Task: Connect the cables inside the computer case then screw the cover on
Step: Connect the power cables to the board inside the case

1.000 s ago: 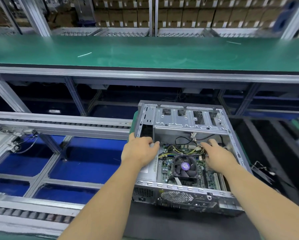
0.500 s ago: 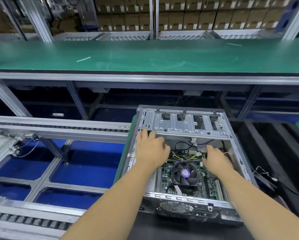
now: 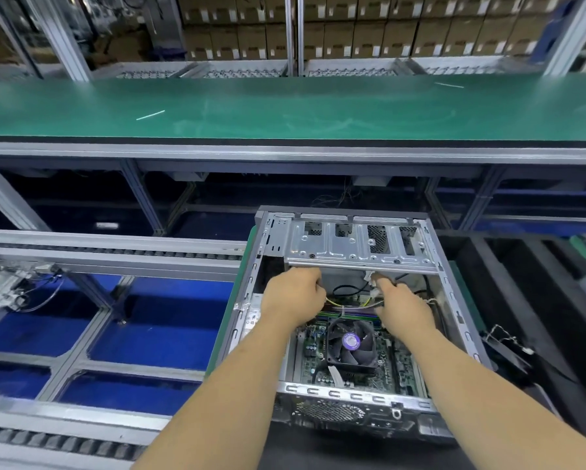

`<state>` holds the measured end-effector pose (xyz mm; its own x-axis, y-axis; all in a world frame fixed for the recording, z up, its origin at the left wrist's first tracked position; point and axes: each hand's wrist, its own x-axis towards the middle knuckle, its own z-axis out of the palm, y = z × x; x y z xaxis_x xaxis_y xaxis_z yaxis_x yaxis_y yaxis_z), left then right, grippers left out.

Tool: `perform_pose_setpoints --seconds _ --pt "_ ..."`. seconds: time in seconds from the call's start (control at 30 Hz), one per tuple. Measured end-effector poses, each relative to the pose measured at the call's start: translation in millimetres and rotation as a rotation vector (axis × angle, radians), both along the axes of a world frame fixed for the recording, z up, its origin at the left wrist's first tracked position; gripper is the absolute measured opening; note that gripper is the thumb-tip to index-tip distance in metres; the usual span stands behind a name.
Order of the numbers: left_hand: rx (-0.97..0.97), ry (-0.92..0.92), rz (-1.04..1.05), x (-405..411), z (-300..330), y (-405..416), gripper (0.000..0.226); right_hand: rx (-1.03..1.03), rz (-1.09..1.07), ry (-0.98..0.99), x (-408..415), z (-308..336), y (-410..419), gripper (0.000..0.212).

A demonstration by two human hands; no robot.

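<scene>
Lying open, coverless computer case (image 3: 349, 252), both hands' curled fingers (image 3: 383, 283) among its cables (image 3: 345, 308).

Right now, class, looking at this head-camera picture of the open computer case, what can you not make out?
- Head view: left hand fingertips curl under the drive bay bracket; any grip is hidden.
- Right hand covers whichever cables it touches.
- Motherboard labels: too small.
- Case cover: out of frame.
</scene>
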<state>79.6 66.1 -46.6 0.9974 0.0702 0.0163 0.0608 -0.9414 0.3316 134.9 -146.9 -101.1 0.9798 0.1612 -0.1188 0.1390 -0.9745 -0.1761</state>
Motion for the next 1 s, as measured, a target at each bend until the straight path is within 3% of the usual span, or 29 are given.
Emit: perform_pose_setpoints --seconds 0.13,0.27,0.4,0.5,0.53,0.6,0.67,0.83,1.0 --pt "-0.064 0.06 0.013 3 1 5 0.031 0.133 -0.069 -0.029 0 4 6 0.04" --pt "0.067 0.186 -0.14 7 3 2 0.049 0.373 -0.047 0.037 -7 10 20 0.034" --pt "0.239 0.22 -0.265 12 2 0 0.022 0.661 0.066 0.108 -10 12 22 0.021" --pt "0.263 0.26 -0.267 15 -1 1 0.023 0.743 0.077 0.236 -8 6 16 0.011" --pt "0.249 0.251 -0.24 16 -3 1 0.025 0.757 0.061 0.253 -7 4 13 0.014" --pt "0.229 0.215 -0.175 16 -6 2 0.032 0.735 0.024 0.263 -5 2 10 0.039" --pt "0.247 0.191 -0.137 16 -7 1 0.039 0.623 0.004 0.185 -2 -1 5 0.049" --pt "0.279 0.227 -0.181 17 -5 1 0.048 0.471 -0.015 0.046 5 -2 -1 0.039" --pt "0.266 0.26 -0.214 16 -4 0 0.028 0.485 -0.036 -0.045 5 -1 -2 0.025"
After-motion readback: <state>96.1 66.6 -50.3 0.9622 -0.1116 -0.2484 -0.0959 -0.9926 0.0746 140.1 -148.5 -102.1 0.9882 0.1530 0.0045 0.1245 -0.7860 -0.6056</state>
